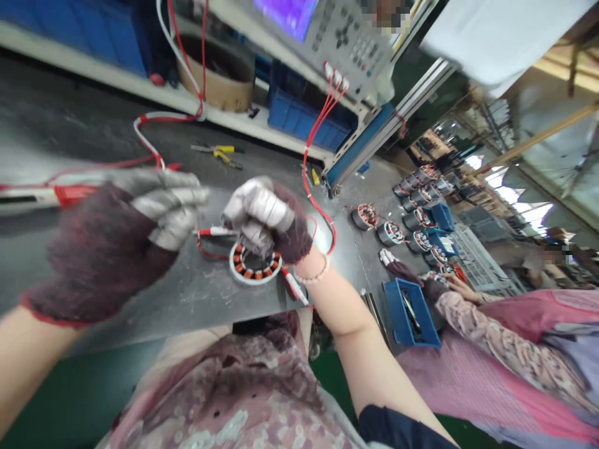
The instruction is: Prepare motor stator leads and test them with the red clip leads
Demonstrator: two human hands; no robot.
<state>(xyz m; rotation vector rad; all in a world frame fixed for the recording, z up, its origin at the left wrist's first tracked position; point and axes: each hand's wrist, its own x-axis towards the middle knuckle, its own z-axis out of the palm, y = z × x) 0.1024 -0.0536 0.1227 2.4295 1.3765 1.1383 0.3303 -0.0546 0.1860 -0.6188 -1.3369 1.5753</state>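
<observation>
My left hand point(126, 231), in a dark maroon glove with whitish fingers, is over the left of the bench. Its fingers stretch rightward, slightly blurred, and no held object shows. My right hand point(269, 215), gloved alike, has curled fingers above a ring-shaped stator point(255, 271) with copper coils. A white-and-red test clip point(218, 231) extends left from the right fingertips; what they pinch is hidden. Another red-and-white clip point(294, 288) lies just right of the stator, near the bench edge. A third clip point(70, 195) sits partly behind the left hand.
Yellow-handled pliers point(222, 153) lie behind my hands. A tester point(346, 37) with red leads point(318, 125) stands on the shelf above blue bins point(304, 118). Several stators point(390, 232) stand at right, near a blue tray point(412, 312) and a co-worker's sleeve point(496, 343).
</observation>
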